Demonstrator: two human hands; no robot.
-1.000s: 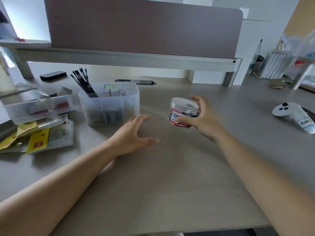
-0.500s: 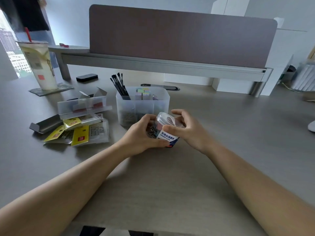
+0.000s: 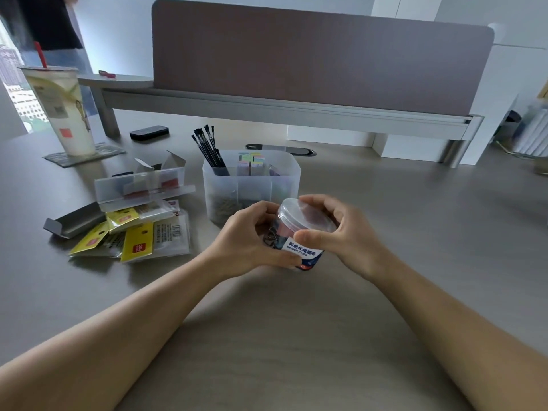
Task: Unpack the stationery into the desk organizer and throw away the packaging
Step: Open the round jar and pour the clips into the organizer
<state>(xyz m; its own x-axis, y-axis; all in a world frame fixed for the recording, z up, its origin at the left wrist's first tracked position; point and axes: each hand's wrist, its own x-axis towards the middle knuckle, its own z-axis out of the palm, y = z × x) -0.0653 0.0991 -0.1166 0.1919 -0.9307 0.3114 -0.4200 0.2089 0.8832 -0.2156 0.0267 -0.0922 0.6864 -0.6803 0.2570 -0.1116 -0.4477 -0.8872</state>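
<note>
The binder-clip jar (image 3: 299,232), at centre frame just above the table (image 3: 296,336), is tilted, its long axis leaning so the clear lid (image 3: 305,213) faces up and right. The left hand (image 3: 246,247) grips its body; the right hand (image 3: 338,229) curls round the lid, which is not yet off. Just behind, the desk organizer (image 3: 252,185) already holds pens and sticky notes. Emptied packaging (image 3: 130,221) at left still awaits throwing away.

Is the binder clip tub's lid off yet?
Not yet. The clear lid sits on the tub; right hand grips the lid, left hand holds the tub.
</note>
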